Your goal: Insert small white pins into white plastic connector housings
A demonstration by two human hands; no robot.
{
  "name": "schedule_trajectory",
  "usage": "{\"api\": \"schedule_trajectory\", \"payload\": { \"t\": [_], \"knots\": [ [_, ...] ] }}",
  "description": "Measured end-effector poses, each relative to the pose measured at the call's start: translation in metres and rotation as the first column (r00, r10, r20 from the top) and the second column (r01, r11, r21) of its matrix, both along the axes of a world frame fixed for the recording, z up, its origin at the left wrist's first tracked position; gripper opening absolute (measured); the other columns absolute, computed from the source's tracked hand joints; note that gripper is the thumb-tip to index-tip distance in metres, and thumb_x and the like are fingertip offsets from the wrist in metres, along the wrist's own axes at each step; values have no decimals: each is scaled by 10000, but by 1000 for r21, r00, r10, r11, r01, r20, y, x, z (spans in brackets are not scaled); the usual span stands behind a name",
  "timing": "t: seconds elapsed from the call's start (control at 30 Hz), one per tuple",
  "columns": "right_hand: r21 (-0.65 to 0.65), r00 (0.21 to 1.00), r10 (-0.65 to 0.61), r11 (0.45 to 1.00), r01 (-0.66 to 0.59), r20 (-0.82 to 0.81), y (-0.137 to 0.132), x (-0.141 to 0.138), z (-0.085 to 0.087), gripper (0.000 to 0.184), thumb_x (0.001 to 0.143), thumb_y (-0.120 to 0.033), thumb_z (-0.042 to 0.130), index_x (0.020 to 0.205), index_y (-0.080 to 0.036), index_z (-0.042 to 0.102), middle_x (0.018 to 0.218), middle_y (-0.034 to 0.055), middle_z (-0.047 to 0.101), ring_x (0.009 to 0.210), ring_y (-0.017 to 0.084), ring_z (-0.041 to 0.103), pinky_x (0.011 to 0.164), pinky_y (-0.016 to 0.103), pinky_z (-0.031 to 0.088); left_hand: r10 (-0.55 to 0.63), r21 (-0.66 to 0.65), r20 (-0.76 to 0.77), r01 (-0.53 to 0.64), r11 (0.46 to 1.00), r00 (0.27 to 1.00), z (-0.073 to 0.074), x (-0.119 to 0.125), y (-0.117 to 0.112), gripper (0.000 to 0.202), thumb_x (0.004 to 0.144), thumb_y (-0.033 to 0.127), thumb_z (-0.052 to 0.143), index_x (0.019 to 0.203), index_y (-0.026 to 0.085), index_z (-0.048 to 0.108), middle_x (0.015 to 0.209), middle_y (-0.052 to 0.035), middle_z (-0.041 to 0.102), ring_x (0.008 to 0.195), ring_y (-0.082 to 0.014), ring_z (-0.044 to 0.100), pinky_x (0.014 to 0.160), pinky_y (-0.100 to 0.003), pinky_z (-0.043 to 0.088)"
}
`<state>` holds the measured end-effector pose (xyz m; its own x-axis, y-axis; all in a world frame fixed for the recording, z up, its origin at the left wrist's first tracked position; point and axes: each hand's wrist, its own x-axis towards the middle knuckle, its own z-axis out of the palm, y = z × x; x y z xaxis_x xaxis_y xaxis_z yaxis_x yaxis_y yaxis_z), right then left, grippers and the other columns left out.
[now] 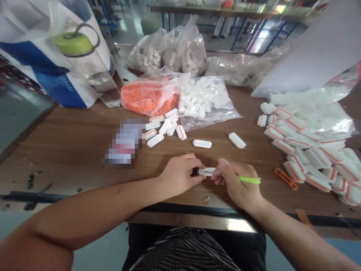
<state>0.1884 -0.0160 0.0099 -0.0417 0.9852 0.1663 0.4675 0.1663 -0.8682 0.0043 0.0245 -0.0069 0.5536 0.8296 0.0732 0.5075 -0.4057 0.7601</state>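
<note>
Near the table's front edge, my left hand (182, 174) pinches the left end of a small white plastic part (207, 171). My right hand (238, 183) is closed around a slim tool with a bright green handle (249, 180); its tip is hidden behind my fingers, at the part's right end. Beyond my hands lie two separate white parts, one with an orange line (202, 143) and one tilted to the right (237, 140). An orange plastic frame (285, 178) rests to the right of my right hand.
White parts with orange strips (313, 154) are heaped at the right. Several more (165, 128) lie ahead, before a bag of orange pieces (149, 96) and a bag of white pieces (203, 97). A green-lidded bottle (93, 73) stands at the left, behind a blurred-out object (125, 141).
</note>
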Motion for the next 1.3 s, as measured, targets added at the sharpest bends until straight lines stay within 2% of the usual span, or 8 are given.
{"api": "schedule_trajectory", "payload": {
  "t": [0.3,0.53,0.77,0.97,1.17,1.3],
  "knots": [
    [103,987,56,992,-72,150,1,-5,6,452,978,-291,442,578,-199,629,499,-4,635,454,110,609,486,239,460,-12,28,-8,12,1000,1000,-1,0,1,98,787,266,725,854,197,706,722,34,579,594,-97,504,573,-231,375],
    [121,992,29,992,-44,123,-2,-1,3,457,994,-298,427,599,-198,634,547,2,661,455,101,610,515,230,477,-2,10,-8,2,1000,1000,0,0,0,128,766,261,750,867,192,710,708,39,571,572,-92,486,560,-231,359],
    [142,971,89,982,-122,220,-1,-4,7,454,991,-275,411,593,-205,617,514,0,635,474,115,613,499,245,457,-8,10,-28,9,1000,1000,1,0,0,100,774,259,735,853,202,713,719,34,575,599,-101,506,571,-233,376],
    [176,982,58,980,-90,179,-3,-3,5,431,989,-245,421,612,-206,626,514,-15,626,456,101,599,502,247,455,0,-4,-18,0,1000,1000,2,0,1,106,774,259,740,856,198,711,723,34,578,585,-97,499,567,-236,380],
    [155,981,92,981,-119,171,-2,-1,4,427,984,-243,432,609,-197,631,530,-7,636,473,105,611,507,242,464,-2,1,-16,2,1000,1000,2,0,0,106,776,253,740,855,187,716,714,34,566,591,-98,496,574,-240,373],
    [107,997,17,994,-25,71,-2,2,1,433,983,-269,452,604,-196,649,538,-8,650,453,94,605,512,229,482,6,-13,16,-6,1000,1000,1,0,0,130,758,238,758,867,183,715,710,38,559,575,-90,488,566,-234,372]
  ]
}}
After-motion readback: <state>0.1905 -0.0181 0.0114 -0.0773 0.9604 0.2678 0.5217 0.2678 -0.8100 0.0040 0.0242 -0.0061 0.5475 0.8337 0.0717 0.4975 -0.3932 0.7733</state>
